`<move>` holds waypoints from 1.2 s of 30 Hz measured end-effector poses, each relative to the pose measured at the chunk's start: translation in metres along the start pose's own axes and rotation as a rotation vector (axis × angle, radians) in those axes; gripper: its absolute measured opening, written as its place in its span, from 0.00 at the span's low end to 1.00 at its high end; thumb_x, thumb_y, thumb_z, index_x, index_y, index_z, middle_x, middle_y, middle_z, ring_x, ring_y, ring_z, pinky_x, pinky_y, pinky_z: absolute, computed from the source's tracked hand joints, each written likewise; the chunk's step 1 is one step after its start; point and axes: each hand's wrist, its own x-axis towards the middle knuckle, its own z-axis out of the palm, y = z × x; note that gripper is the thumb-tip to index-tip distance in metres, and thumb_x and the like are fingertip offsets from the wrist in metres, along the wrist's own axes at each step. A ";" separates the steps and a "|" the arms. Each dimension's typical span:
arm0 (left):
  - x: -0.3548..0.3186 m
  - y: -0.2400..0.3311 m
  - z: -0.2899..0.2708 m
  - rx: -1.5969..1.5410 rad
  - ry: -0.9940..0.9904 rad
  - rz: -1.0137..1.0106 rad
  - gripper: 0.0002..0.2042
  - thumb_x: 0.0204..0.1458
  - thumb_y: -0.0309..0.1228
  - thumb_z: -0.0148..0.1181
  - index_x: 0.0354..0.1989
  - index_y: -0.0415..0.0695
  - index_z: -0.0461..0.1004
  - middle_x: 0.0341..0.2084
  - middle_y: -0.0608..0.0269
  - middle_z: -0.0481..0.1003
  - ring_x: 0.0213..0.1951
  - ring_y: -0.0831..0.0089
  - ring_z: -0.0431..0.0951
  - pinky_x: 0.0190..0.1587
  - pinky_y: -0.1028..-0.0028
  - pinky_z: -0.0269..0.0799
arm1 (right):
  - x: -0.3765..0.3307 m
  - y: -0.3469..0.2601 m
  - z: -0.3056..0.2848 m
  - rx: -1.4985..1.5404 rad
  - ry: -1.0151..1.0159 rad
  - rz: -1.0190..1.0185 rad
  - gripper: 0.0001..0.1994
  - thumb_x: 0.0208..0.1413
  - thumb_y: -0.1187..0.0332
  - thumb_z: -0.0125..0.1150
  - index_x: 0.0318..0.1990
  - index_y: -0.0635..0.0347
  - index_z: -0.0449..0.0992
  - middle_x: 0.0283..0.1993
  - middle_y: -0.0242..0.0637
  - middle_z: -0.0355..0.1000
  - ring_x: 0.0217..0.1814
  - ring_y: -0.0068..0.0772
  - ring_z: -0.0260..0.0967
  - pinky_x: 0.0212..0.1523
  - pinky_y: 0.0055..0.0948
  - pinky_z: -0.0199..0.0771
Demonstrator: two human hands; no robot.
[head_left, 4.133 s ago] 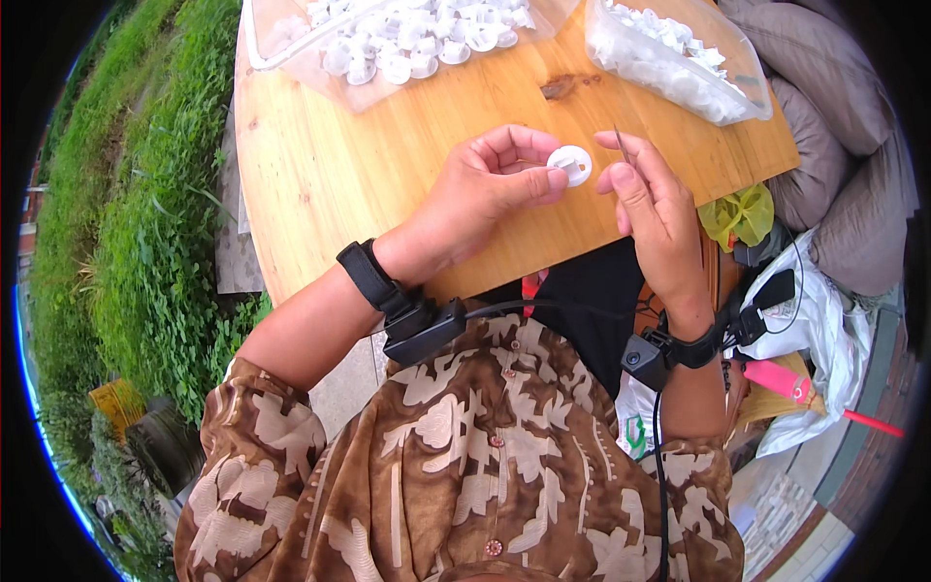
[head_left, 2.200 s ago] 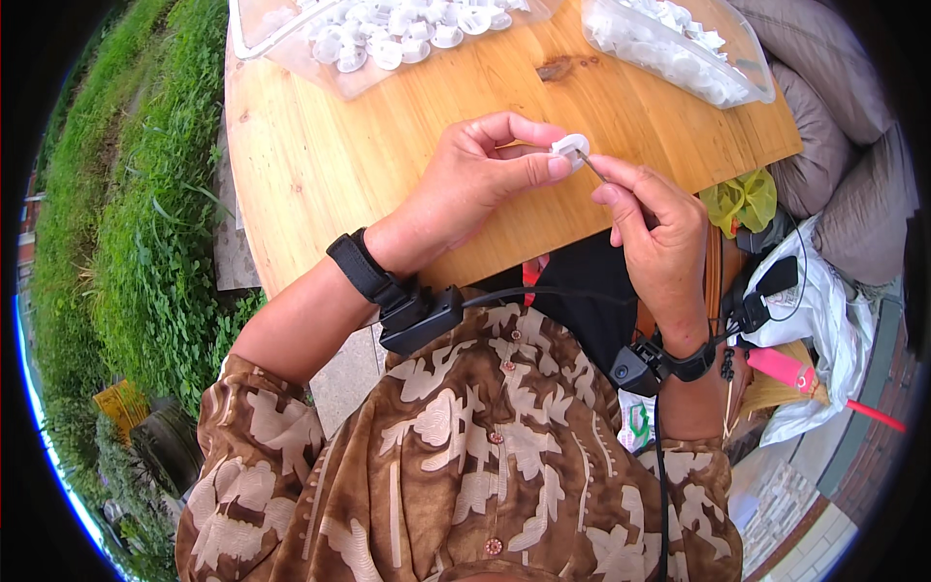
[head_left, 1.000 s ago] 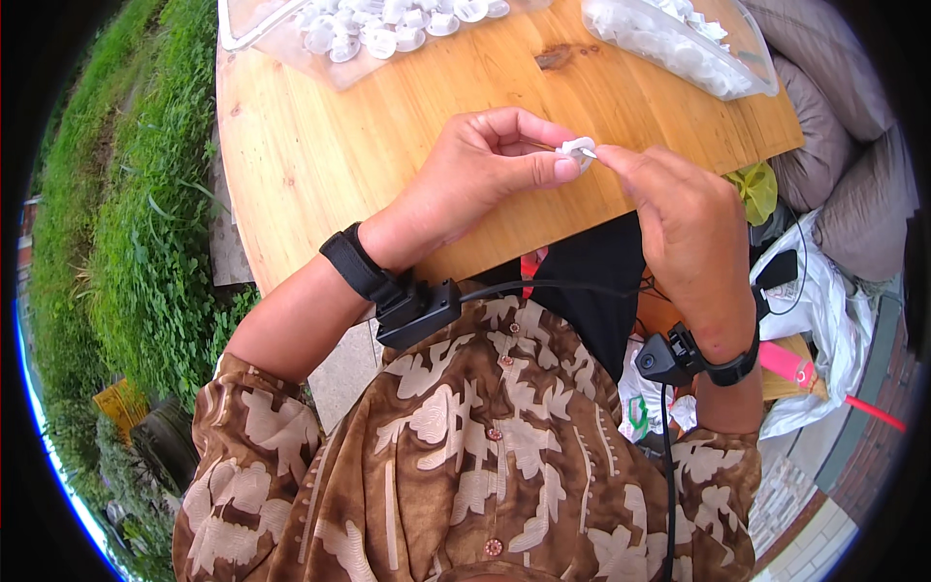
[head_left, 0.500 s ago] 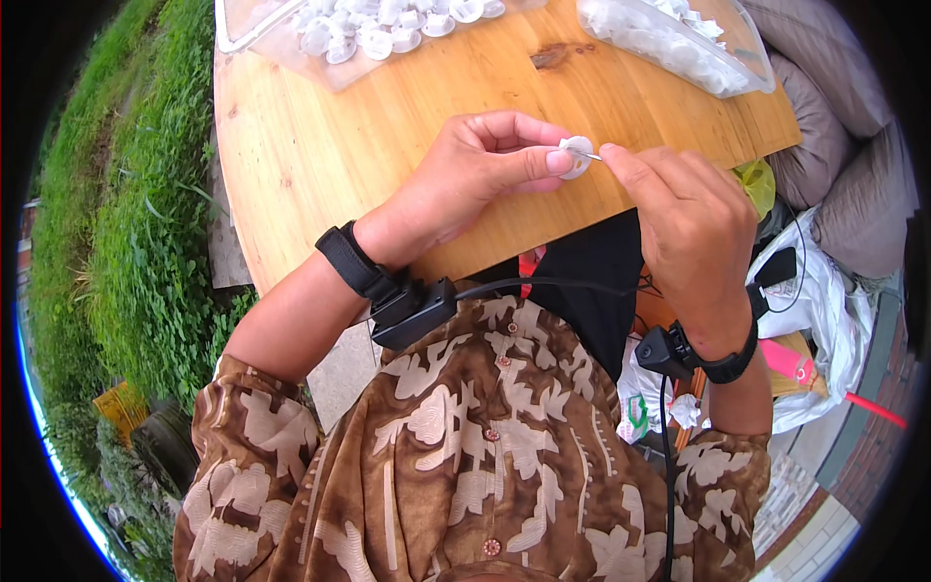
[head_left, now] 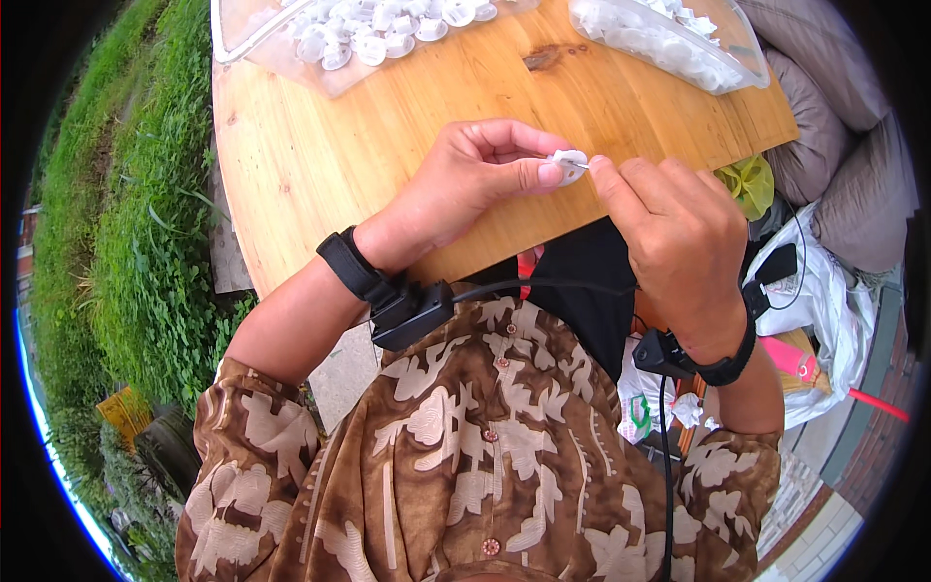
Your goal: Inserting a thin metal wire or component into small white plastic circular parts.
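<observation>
Your left hand raised before chest, fingers curled, thumb and forefinger pinched shut at tips. Your right hand facing it, back toward camera, forefinger tip meeting left thumb tip, other fingers folded. Both forearms rise from lower edge, elbows bent, black strap on each wrist.

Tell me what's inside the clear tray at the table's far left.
The clear tray holds a heap of small white round plastic parts. Its far end runs beyond the picture's top edge, so the rest is unseen.
</observation>
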 end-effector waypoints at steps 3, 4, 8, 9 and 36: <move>0.000 -0.002 0.001 0.056 0.019 0.003 0.11 0.52 0.23 0.61 0.43 0.35 0.75 0.41 0.58 0.77 0.44 0.75 0.77 0.52 0.74 0.72 | -0.001 -0.001 0.002 -0.023 0.011 -0.031 0.03 0.40 0.71 0.60 0.26 0.54 0.75 0.21 0.25 0.62 0.24 0.23 0.63 0.22 0.25 0.61; 0.001 -0.001 0.002 0.043 0.013 -0.005 0.10 0.52 0.23 0.61 0.43 0.35 0.75 0.41 0.58 0.77 0.43 0.74 0.77 0.51 0.74 0.72 | 0.000 -0.001 0.001 -0.024 0.010 -0.028 0.03 0.40 0.71 0.60 0.26 0.54 0.75 0.21 0.25 0.62 0.24 0.23 0.63 0.22 0.25 0.61; 0.001 -0.005 0.000 0.072 -0.005 -0.002 0.10 0.52 0.23 0.61 0.43 0.36 0.75 0.40 0.58 0.77 0.43 0.74 0.77 0.51 0.74 0.72 | 0.001 0.000 0.002 -0.057 -0.057 -0.105 0.03 0.39 0.70 0.59 0.24 0.54 0.73 0.20 0.26 0.60 0.24 0.23 0.62 0.22 0.25 0.60; 0.002 -0.005 0.000 0.072 -0.004 -0.001 0.10 0.52 0.23 0.61 0.43 0.36 0.75 0.40 0.58 0.77 0.43 0.74 0.77 0.51 0.74 0.72 | 0.002 0.001 0.002 -0.061 -0.070 -0.119 0.03 0.38 0.70 0.59 0.24 0.54 0.73 0.20 0.26 0.60 0.23 0.23 0.62 0.22 0.25 0.60; -0.002 0.005 0.002 -0.134 -0.038 0.007 0.16 0.54 0.26 0.60 0.51 0.42 0.71 0.47 0.63 0.74 0.51 0.72 0.74 0.55 0.72 0.71 | -0.009 -0.007 0.007 0.517 -0.010 0.411 0.10 0.50 0.79 0.56 0.40 0.62 0.76 0.28 0.45 0.71 0.30 0.49 0.71 0.29 0.39 0.69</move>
